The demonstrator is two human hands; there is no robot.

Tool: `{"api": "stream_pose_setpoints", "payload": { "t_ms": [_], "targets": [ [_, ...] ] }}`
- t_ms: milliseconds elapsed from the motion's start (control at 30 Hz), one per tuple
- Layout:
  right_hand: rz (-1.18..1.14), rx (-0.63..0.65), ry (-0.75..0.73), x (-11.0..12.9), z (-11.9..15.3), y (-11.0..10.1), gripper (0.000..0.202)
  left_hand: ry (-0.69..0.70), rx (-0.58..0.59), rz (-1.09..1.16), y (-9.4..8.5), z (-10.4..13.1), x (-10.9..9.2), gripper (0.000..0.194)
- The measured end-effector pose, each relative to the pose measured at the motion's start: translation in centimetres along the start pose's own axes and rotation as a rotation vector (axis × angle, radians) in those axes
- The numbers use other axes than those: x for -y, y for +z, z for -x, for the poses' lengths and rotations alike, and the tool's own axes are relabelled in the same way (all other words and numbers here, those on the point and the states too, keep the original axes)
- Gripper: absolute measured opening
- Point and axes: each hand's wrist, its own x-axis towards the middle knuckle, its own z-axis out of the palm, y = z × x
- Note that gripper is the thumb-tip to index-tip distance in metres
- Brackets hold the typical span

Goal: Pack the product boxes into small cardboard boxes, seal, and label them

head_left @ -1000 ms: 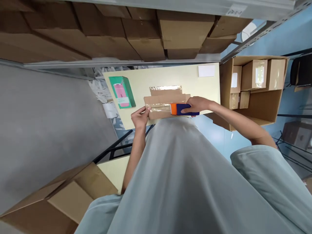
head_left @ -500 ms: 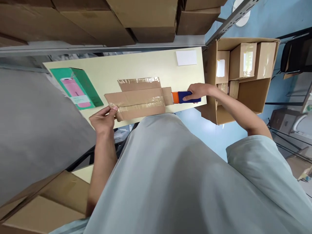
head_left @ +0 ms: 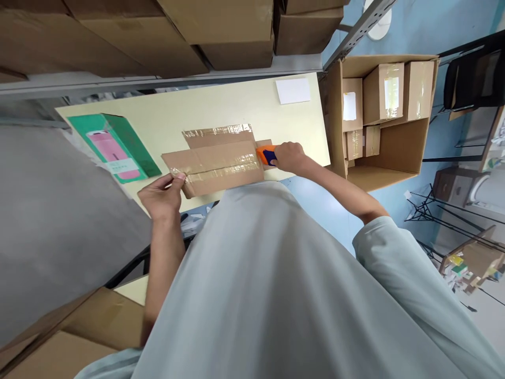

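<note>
A brown cardboard box lies low on the pale table, flaps spread at its far side and right end. Shiny clear tape runs lengthwise along its middle seam. My left hand is closed, thumb and fingers pinching the box's left edge by the end of the tape. My right hand is wrapped around an orange and dark-blue hand tool, which looks like a tape dispenser. Its orange end is at the box's right edge, over the small end flap; whether it touches the cardboard I cannot tell.
A green box with a pink bottle picture lies left on the table. White paper lies at the back right. A large carton holding several smaller boxes stands to the right. Cardboard boxes fill the shelf beyond.
My right hand has brought the orange and dark-blue tool leftward, from beyond the end flap to the box's right edge, and turned it. My left hand keeps its pinch. The view has shifted slightly.
</note>
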Motion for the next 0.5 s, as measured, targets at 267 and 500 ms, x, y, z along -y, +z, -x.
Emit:
{"api": "stream_pose_setpoints", "payload": {
  "t_ms": [267, 500],
  "targets": [
    [0.010, -0.297, 0.100, 3.8, 6.0, -3.8, 0.027, 0.436, -0.093, -0.191, -1.7, 0.9, -2.6, 0.050],
    [-0.088, -0.478, -0.024, 10.7, 5.4, -16.2, 0.049, 1.079, 0.020, 0.046, -0.7, 1.6, -16.1, 0.051]
  ]
}}
